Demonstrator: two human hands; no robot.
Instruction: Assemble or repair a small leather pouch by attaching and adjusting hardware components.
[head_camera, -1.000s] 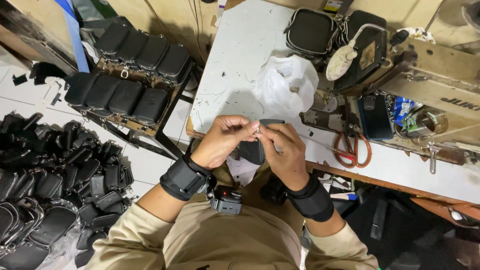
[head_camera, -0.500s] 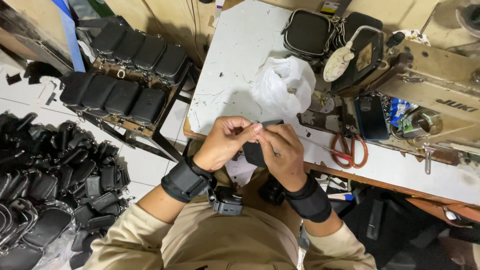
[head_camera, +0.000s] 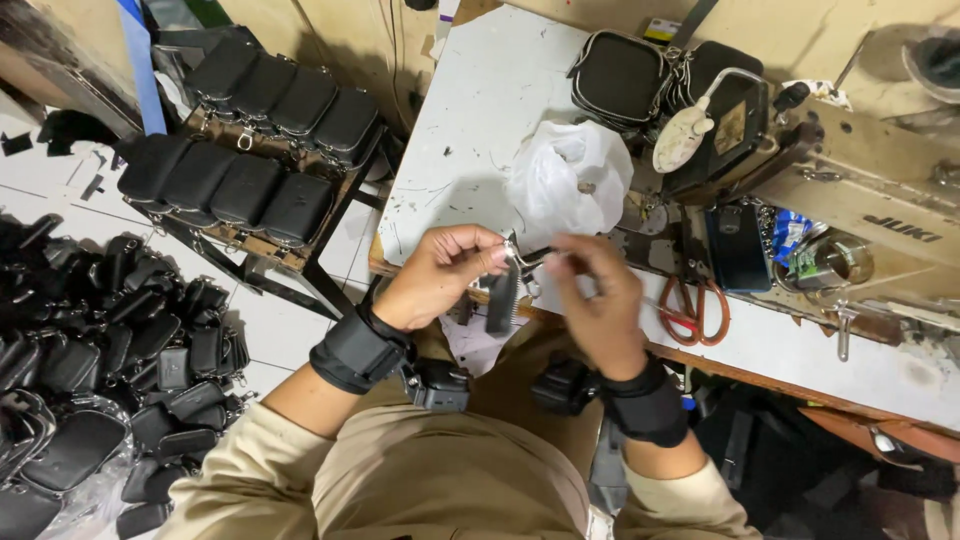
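Left hand (head_camera: 440, 275), at the frame's centre, pinched the top of a small dark strap piece (head_camera: 501, 298) that hung from its closed fingertips over the white table (head_camera: 470, 130) edge. Right hand (head_camera: 598, 300), just right of it, was blurred, fingers curled at a small metal fitting (head_camera: 522, 258) hard to make out. Red-handled scissors (head_camera: 692, 310) lay further right, partly hidden behind it.

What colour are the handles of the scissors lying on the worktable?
Orange-red handles on the scissors, lying on the white worktable right of the hands; the head view shows them best.
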